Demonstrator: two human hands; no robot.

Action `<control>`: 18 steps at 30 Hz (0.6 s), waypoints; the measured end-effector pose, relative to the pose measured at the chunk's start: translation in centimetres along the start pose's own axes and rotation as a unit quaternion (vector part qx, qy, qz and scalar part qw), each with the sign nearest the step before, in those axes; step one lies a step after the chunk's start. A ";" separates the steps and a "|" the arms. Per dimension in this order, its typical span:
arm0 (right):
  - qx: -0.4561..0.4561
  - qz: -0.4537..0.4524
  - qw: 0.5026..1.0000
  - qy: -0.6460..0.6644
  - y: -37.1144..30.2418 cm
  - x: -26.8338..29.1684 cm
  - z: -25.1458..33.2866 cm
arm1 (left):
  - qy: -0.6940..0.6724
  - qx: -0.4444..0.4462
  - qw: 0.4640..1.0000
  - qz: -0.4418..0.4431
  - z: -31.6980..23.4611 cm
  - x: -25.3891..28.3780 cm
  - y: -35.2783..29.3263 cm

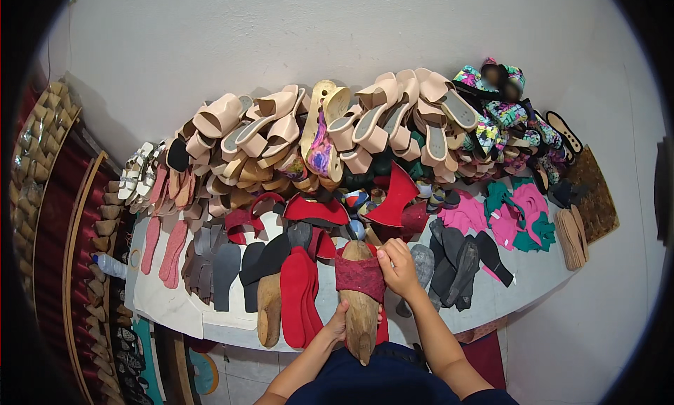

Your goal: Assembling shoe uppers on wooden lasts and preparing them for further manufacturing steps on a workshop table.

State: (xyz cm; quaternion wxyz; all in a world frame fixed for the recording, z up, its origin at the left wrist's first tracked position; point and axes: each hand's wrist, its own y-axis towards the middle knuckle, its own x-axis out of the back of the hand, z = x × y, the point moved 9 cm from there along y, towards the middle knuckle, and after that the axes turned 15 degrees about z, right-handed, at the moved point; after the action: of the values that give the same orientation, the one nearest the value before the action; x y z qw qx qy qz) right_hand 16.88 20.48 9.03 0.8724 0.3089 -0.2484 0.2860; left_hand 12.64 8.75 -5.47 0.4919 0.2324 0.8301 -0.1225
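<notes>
A wooden shoe last (360,321) is held in front of my body, its narrow toe pointing down toward me. Around its middle lies a dark red textured upper strap (359,277). My left hand (338,323) is closed round the last from the left and below, with fingertips showing on its right side. My right hand (398,266) pinches the strap's upper right edge, fingers bent together. Red insoles (299,296) lie just left of the last, beside another wooden last (268,310). Red cut upper pieces (394,198) lie beyond my hands.
The white table (235,324) bears a high pile of beige heeled sandals (379,110) along the wall. Dark grey soles (460,264) and pink and green fabric pieces (523,215) lie at right. Racks of lasts (105,229) stand at left, near a plastic bottle (109,265).
</notes>
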 end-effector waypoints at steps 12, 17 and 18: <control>-0.055 0.064 0.996 0.042 -0.5 -1.1 -2.8 | 0.035 0.001 0.999 0.031 0.4 -0.4 0.4; -0.102 0.075 0.990 0.066 -1.2 -1.4 -3.2 | 0.032 -0.008 0.999 0.043 0.2 -1.3 0.5; -0.114 0.068 0.988 0.072 -1.2 -1.3 -3.1 | 0.035 -0.001 0.999 0.035 0.3 -1.3 0.4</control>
State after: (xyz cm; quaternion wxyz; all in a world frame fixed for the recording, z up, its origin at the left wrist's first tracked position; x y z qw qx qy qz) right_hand 17.56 21.32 5.65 0.8961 0.1679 -0.2364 0.3359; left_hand 13.55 8.63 -4.48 0.4665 0.2653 0.8383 -0.0957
